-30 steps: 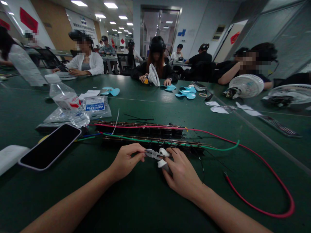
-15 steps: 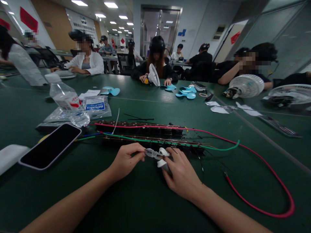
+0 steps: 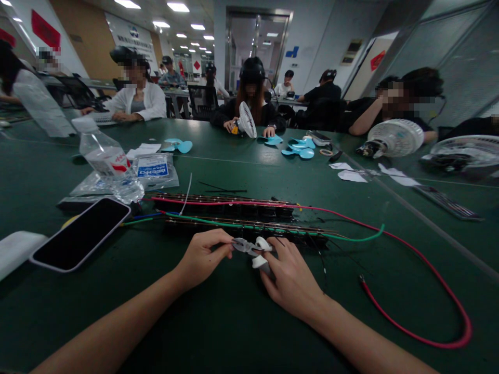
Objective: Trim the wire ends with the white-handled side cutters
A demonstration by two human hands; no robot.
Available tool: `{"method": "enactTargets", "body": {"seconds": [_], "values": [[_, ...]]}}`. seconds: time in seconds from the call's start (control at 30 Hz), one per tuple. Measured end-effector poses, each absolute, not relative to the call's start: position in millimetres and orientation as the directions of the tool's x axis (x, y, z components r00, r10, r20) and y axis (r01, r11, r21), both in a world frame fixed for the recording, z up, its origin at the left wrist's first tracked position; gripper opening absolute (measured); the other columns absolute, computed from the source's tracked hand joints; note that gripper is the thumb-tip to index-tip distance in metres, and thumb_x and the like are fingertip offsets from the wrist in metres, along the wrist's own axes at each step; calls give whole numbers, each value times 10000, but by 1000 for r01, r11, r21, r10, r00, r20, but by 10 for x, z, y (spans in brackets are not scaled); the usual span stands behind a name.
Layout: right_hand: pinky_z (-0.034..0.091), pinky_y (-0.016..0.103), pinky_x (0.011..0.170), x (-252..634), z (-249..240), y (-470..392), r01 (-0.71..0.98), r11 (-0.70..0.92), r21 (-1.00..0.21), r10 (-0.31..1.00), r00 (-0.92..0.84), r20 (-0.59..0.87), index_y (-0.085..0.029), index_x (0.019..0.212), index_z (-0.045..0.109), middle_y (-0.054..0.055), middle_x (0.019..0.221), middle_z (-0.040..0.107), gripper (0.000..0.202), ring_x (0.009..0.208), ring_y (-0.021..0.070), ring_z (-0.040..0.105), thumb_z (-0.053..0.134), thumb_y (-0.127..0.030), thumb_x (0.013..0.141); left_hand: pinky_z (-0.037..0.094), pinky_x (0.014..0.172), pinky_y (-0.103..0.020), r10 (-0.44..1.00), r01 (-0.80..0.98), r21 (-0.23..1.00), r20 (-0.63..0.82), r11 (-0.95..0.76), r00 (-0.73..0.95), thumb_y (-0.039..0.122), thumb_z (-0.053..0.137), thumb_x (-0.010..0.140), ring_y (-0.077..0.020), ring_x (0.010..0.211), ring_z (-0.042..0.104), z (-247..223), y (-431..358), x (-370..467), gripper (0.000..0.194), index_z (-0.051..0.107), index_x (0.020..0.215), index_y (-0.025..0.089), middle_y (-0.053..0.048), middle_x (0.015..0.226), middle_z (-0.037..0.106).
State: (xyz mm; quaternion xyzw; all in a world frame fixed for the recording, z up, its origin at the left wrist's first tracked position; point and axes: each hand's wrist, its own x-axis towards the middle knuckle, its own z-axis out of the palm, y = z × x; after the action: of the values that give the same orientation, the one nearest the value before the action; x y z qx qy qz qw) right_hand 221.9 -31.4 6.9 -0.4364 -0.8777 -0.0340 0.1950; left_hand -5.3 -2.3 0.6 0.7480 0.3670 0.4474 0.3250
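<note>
Inside the bench's far edge (image 3: 195, 125), right grip (image 3: 289, 271) is wrapping pliers (image 3: 244, 246), left grip (image 3: 199, 258) pinching at their tip, ideally steadily.

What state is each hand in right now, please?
Left hand: pinched closed at the tip of the pliers; what it grips, if anything, cannot be told.
Right hand: closed around the handles of the pliers.

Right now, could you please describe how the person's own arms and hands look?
The left hand and right hand are ungloved, and no ring, watch or bracelet can be seen. Both forearms are bare, with no sleeves in view.
</note>
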Motion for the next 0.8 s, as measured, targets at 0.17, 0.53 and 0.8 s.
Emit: {"method": "enactTargets", "body": {"seconds": [0.17,0.53,0.8], "values": [[474,484,834,2211,72,-313,784,613,-96,753,-542,373,-129,1022,629,182,1111,563,243,1024,311,511,558,-180,796,472,637,-249,843,257,819,423,-513,333,120,559,867,-137,673,612,11,-29,-55,171,673,743,148,-30,711,646],[469,456,824,2208,76,-316,782,611,-124,761,-537,365,-131,993,635,171,1076,563,215,1004,297,511,560,-170,796,470,625,-237,836,263,811,427,-523,345,95,556,864,-133,669,603,6,-22,-55,175,668,740,147,-22,702,631],[476,456,835,2206,45,-304,786,602,-137,774,-534,340,-123,957,635,166,1046,562,173,968,289,518,548,-171,815,476,625,-239,808,298,756,498,-583,316,99,574,863,-130,670,602,-14,-32,-46,137,678,789,149,-21,711,635]]}}
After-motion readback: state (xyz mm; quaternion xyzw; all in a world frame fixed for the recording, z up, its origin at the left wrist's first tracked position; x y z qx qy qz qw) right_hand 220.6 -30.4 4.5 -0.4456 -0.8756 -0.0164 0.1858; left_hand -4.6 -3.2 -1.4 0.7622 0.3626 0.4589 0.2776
